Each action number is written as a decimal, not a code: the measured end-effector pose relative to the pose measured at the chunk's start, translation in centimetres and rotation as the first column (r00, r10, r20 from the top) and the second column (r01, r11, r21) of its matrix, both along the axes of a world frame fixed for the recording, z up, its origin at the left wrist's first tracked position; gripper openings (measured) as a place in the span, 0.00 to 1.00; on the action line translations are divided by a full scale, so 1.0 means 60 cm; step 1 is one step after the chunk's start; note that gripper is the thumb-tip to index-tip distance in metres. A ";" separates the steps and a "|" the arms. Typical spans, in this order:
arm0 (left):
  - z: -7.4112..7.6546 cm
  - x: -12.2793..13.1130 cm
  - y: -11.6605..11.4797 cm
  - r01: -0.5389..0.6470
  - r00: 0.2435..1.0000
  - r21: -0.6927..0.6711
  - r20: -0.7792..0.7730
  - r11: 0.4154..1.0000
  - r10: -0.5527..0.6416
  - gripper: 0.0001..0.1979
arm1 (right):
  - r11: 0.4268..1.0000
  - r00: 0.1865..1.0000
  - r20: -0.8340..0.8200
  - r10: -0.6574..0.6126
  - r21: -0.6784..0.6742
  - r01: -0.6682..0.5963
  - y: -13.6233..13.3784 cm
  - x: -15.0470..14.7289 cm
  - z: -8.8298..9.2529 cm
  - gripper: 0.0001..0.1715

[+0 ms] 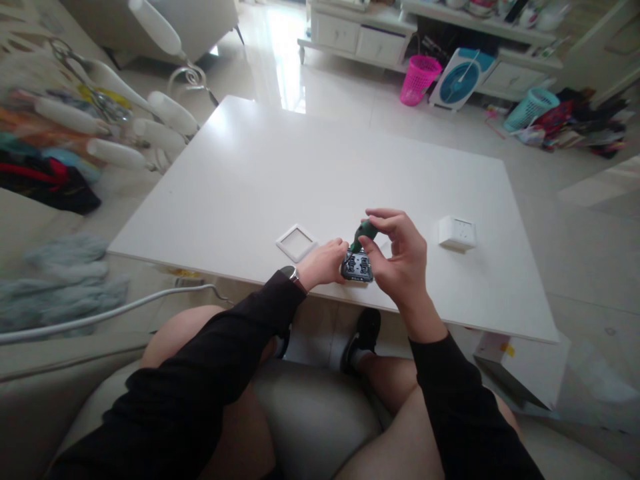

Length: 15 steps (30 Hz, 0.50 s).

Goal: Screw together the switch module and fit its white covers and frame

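Shows, at the near edge of the white table [300, 160], a dark module [359, 268] gripped by the curled left hand [326, 263], below a green-handled tool [364, 233] pinched in the half-curled right hand [405, 260]. Risks slipping if tilted, or a fall off that edge if loosely braced.

Setting: a home, evidently its living room. A low white cabinet [357, 39] with drawers stood along the far side, a pink basket [419, 79] and a blue-and-white fan [455, 80] beside it. The floor [280, 67] was pale, glossy tile. Padded grey seating [315, 400] faced the white bench [325, 160]; a grey fluffy cloth [65, 273] lay at left, and mixed household belongings [560, 123] were heaped at far right.
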<state>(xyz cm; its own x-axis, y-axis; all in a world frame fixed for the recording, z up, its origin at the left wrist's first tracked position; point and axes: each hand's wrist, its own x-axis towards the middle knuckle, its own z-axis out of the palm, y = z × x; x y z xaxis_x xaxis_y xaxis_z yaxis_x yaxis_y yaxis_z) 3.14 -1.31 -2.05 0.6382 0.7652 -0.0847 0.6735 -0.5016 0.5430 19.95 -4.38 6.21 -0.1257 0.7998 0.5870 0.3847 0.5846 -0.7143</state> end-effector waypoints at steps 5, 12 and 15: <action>-0.003 0.000 0.002 -0.017 1.000 -0.004 -0.019 1.000 0.017 0.32 | 0.992 0.993 0.022 -0.115 0.056 0.113 0.006 -0.001 0.000 0.11; -0.001 0.000 0.000 -0.010 1.000 -0.004 0.001 1.000 0.010 0.30 | 0.998 0.997 -0.035 0.061 -0.025 -0.062 0.003 0.004 -0.005 0.13; 0.001 0.000 0.000 -0.014 1.000 -0.008 -0.003 1.000 0.014 0.33 | 0.999 0.999 -0.010 -0.035 0.018 0.035 0.006 0.002 -0.006 0.11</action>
